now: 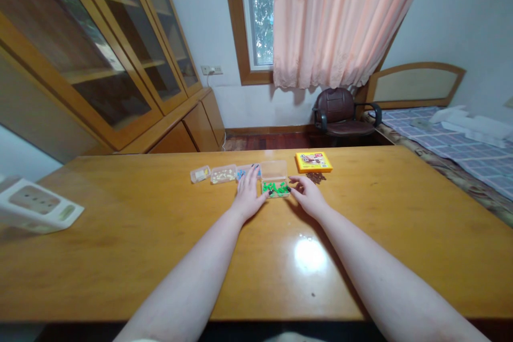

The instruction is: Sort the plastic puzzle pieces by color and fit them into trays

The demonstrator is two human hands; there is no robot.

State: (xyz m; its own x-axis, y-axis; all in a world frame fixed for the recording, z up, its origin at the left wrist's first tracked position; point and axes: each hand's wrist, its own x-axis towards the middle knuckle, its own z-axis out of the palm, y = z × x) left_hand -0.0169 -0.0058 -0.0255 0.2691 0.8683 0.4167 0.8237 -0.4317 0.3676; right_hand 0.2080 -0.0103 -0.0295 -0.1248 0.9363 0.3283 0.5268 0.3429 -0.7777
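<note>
A small clear plastic box (pixel 274 188) with green pieces inside stands on the wooden table (pixel 160 235), its lid raised at the back. My left hand (pixel 249 192) lies flat against the box's left side, fingers stretched forward. My right hand (pixel 308 192) rests at the box's right side, fingers curled toward it and touching its edge. Whether either hand grips the box is unclear.
Left of the box sit three more small clear boxes (pixel 218 173) in a row. A yellow box (pixel 313 162) and a small pile of dark pieces (pixel 316 177) lie to the right. A white device (pixel 36 207) is at the table's left edge. Chair and bed stand beyond.
</note>
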